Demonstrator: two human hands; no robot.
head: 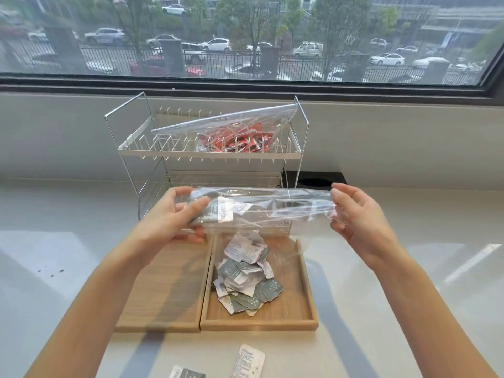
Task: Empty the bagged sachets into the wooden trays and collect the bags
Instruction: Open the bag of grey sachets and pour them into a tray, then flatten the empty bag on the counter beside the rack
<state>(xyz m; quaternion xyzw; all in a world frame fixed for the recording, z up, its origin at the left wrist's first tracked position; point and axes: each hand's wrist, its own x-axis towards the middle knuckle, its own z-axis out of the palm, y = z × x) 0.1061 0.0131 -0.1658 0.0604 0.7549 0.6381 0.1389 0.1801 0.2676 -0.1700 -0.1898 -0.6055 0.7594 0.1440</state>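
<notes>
Both hands, left hand (174, 214) and right hand (357, 214), were clamped on the clear bag (261, 205) just above the right wooden tray (308, 285). A few sachets (218, 211) stuck by the left end, so I'd tip that end up and shake over the tray.

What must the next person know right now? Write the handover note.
Left hand and right hand hold the clear bag by its ends above the right wooden tray; a few sachets remain at the left end.
Grey-and-white sachets are piled in that tray; two strays lie on the counter.
The left wooden tray holds nothing.
The bag of red sachets waits on the rack's top shelf.
</notes>
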